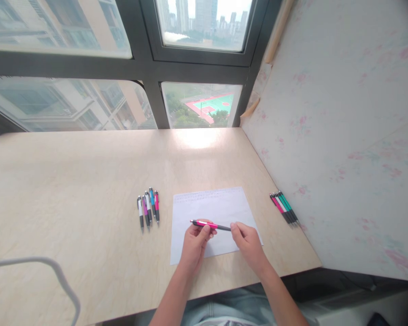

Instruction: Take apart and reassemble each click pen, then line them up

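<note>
A pink pen [206, 223] with a black grip lies crosswise between my two hands, above a white sheet of paper [187, 210]. My left hand [197, 240] is closed around the pink barrel. The fingers of my right hand [245, 240] pinch the tip end of the black grip, hiding the point. Small lines of handwriting run along the top of the paper. To the left of the sheet lies a loose group of several pens [148, 206] in white, purple, blue and pink.
Another row of several pens [284, 208], pink, white and green, lies by the wallpapered wall [343, 136] at the right. A grey cable [54, 265] curves over the table [71, 190] at lower left. Windows [204, 104] stand behind the table's far edge.
</note>
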`<state>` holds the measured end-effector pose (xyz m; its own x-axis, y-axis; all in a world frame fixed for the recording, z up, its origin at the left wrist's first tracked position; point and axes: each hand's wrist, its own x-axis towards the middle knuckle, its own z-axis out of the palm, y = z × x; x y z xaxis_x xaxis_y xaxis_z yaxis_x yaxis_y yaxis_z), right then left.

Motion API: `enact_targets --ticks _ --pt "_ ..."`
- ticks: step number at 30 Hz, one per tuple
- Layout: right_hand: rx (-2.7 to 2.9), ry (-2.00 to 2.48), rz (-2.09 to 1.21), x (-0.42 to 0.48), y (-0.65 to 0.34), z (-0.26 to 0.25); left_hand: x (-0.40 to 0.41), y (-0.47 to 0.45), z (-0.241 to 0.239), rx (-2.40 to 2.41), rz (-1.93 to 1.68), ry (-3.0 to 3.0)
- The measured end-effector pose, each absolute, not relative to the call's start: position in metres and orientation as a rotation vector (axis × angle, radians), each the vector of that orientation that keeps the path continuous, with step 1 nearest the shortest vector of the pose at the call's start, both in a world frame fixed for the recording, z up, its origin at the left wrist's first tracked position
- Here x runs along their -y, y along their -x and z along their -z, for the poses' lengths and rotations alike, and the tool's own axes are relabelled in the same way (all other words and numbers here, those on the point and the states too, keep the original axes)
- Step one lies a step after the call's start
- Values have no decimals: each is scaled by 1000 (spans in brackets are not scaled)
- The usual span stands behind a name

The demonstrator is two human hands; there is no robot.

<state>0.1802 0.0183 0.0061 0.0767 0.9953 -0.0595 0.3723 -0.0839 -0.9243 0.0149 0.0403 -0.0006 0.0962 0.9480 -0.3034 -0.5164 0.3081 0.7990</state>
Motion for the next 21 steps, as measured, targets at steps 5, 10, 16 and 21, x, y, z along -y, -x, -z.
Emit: enact_targets --ticks 5,10,16,21 --pt "1267 1548 -1176 -19 -179 0 -40 -16 2 -962 -1158 -623" --pt "1446 1525 -1336 -16 -179 -11 -41 -16 2 -960 -1178 -559" --pt "1650 1440 -1259 -13 -177 -25 -42 -14 3 -979 -1158 -467" --pt "1542 1441 -1210 -16 -174 -24 -40 -14 4 -994 -1125 -478"
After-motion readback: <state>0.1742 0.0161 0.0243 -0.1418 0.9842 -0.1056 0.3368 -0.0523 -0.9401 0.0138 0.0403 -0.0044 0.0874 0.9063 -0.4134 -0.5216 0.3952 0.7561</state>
